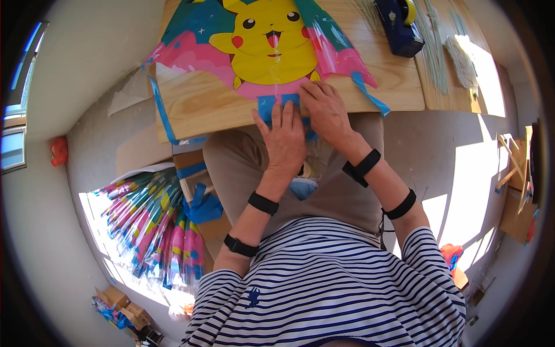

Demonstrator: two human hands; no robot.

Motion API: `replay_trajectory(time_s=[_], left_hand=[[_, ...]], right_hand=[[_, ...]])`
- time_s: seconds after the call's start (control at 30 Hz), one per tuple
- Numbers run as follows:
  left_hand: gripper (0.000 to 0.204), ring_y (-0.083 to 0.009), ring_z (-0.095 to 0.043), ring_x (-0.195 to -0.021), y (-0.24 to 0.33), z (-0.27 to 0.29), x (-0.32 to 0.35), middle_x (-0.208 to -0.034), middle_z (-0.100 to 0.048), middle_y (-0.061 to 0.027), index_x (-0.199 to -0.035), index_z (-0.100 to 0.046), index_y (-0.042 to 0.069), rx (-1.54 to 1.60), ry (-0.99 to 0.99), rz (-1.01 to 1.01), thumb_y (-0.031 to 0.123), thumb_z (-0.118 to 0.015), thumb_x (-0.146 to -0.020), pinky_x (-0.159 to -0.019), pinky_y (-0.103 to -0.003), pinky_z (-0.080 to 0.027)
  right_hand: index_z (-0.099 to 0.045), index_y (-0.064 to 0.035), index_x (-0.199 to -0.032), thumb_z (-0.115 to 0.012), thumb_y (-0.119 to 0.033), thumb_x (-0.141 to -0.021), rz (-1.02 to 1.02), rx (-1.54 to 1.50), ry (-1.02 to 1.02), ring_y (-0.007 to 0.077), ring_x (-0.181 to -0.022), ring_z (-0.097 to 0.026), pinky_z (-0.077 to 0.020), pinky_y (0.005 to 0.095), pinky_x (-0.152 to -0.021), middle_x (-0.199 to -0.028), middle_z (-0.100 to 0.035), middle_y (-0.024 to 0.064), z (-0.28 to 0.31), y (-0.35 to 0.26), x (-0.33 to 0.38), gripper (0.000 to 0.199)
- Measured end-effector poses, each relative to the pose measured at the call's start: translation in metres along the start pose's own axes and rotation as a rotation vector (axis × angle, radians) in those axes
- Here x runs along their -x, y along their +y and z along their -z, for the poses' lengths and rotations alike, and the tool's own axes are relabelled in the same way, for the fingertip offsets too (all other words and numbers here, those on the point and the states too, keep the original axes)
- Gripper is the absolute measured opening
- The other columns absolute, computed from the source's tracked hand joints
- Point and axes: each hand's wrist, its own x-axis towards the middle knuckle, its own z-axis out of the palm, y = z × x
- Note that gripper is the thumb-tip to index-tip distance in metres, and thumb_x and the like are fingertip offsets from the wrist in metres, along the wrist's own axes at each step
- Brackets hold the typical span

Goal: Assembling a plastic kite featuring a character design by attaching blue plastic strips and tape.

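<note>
A thin plastic kite [199, 52] with a large yellow cartoon figure on pink and teal lies on the wooden table in front of me. Its lower end carries a blue patch [272, 104] at the table's near edge. The fingers of my left hand [283, 141] rest on that patch, stretched out with the thumb apart. Beside it, my right hand [328, 113] has its fingers bent and close together at the patch's right side, closed on the kite's lower edge. Its thumb is mostly hidden. Blue ribbons [161, 110] hang from the kite's side corners.
A dark blue tape dispenser [399, 29] stands at the far right, near bundles of thin pale rods [435, 55]. Many folded colourful kites [156, 220] lie in a pile to my left, beside a cardboard box [211, 231]. Small cartons [124, 306] sit farther back at the lower left.
</note>
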Motion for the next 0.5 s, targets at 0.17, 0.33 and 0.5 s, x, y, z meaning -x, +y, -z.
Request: replay_trajectory(time_s=[0.17,0.33,0.5], left_hand=[[0.049,-0.0299,-0.048,-0.128,0.0000,-0.0011,0.0011,-0.131,-0.056,-0.0085,-0.120,-0.063,0.000,0.007,0.008,0.009,0.015,-0.074,-0.075,-0.111,-0.072,-0.017],[0.050,-0.0295,-0.048,-0.129,-0.0002,-0.0010,0.0008,-0.131,-0.056,-0.0083,-0.121,-0.063,0.000,0.015,0.000,0.010,0.016,-0.074,-0.075,-0.111,-0.072,-0.016],[0.053,-0.0292,-0.047,-0.129,-0.0023,0.0001,0.0011,-0.133,-0.055,-0.0079,-0.124,-0.062,0.000,0.009,-0.013,-0.002,0.016,-0.074,-0.075,-0.111,-0.073,-0.014]], right_hand=[[-0.062,-0.0032,-0.117,-0.064,-0.005,-0.073,-0.002,-0.015,-0.007,0.0343,-0.117,-0.054,-0.0408,0.0452,-0.104,-0.121,-0.060,0.0135,-0.0017,0.0005,0.0026,0.044],[-0.063,-0.0064,-0.120,-0.064,-0.005,-0.075,-0.006,-0.004,-0.020,0.0356,-0.122,-0.052,-0.0387,0.0490,-0.107,-0.124,-0.059,0.0142,-0.0066,0.0017,0.0071,0.045],[-0.065,-0.0083,-0.119,-0.064,-0.007,-0.076,-0.004,0.000,-0.022,0.0360,-0.125,-0.052,-0.0376,0.0516,-0.108,-0.127,-0.059,0.0149,-0.0090,0.0021,0.0102,0.042]])
